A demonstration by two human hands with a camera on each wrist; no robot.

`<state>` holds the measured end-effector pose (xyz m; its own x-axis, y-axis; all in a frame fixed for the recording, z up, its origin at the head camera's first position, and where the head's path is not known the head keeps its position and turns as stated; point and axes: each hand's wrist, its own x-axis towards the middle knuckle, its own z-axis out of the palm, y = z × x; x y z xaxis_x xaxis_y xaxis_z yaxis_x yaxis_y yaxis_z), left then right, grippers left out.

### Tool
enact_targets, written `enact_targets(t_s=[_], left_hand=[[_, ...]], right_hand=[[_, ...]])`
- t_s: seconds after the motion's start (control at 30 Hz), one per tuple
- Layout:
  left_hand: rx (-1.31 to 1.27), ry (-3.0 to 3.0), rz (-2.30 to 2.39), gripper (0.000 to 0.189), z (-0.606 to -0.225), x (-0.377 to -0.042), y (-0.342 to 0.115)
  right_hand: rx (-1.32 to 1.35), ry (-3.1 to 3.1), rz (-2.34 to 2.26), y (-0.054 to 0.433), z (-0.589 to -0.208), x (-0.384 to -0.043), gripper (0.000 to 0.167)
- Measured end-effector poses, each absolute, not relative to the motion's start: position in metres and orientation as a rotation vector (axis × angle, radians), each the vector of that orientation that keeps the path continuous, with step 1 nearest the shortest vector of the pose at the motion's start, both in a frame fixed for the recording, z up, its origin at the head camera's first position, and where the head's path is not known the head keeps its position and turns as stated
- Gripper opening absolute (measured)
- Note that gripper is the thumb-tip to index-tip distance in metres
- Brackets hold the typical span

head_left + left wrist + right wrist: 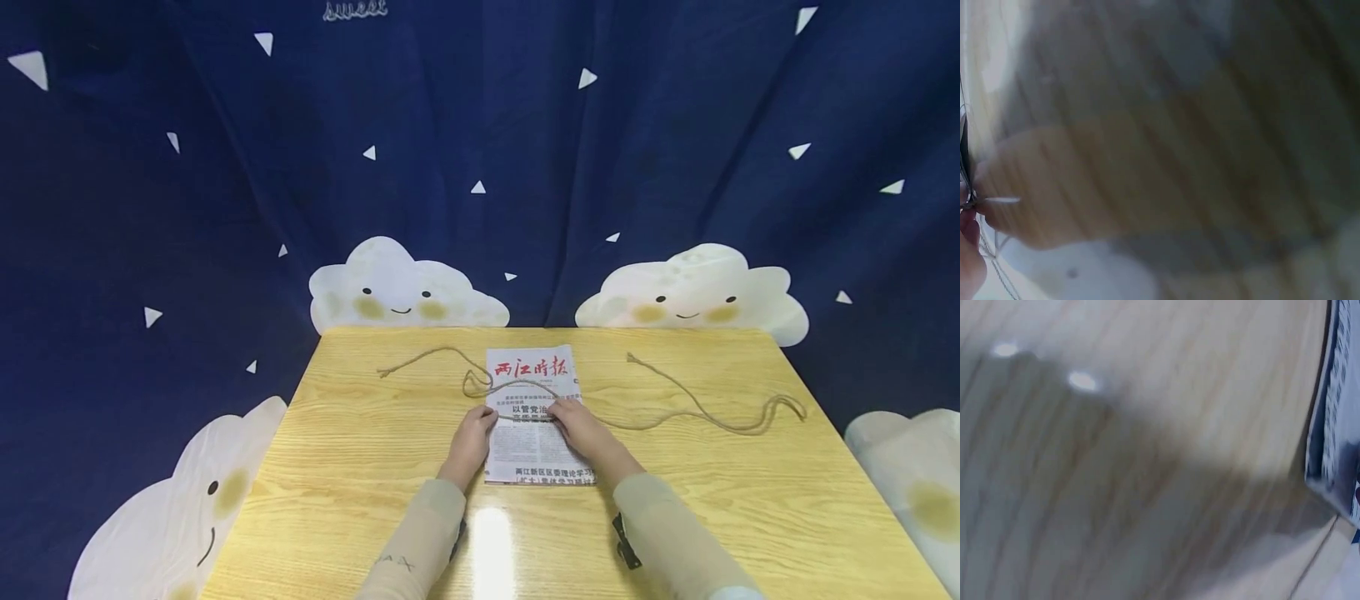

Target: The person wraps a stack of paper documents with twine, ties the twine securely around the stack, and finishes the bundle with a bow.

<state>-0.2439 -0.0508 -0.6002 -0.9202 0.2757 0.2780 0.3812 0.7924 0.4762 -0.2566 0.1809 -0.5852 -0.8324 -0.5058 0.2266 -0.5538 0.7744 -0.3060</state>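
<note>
A folded newspaper [525, 454] with a red masthead lies flat on the wooden table. Thin beige rope [637, 427] passes over it, with a small loop near its left edge and one strand stretched between the hands. My left hand [471, 440] is at the newspaper's left edge, pinching the rope. On the right part of the paper, my right hand [585, 431] pinches the rope too. In the left wrist view only some fingers [969, 262] show at the edge. The right wrist view catches the folded newspaper edge [1335, 412]; that hand is mostly hidden there.
One rope end lies on the table [360, 450] at the back left; the other tail curves across the right side. Behind the table hangs a dark blue curtain [480, 125] with white clouds and triangles.
</note>
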Motion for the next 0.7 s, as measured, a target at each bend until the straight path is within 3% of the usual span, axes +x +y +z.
enact_targets(t_s=[0.27,0.57,0.7], left_hand=[[-0.491,-2.809,-0.795,0.024,-0.597,-0.243,-0.049],[-0.487,-2.806,-0.821,0.024,-0.594,-0.241,-0.048],[-0.471,-2.826,-0.822,0.024,-0.595,-0.242,-0.048]], right_hand=[[0.613,-2.841,0.458,0.234,-0.576,-0.266,0.002],[0.255,-3.074,0.426,0.309,-0.561,-0.252,0.016],[0.154,-3.097,0.442,0.332,-0.560,-0.242,0.015]])
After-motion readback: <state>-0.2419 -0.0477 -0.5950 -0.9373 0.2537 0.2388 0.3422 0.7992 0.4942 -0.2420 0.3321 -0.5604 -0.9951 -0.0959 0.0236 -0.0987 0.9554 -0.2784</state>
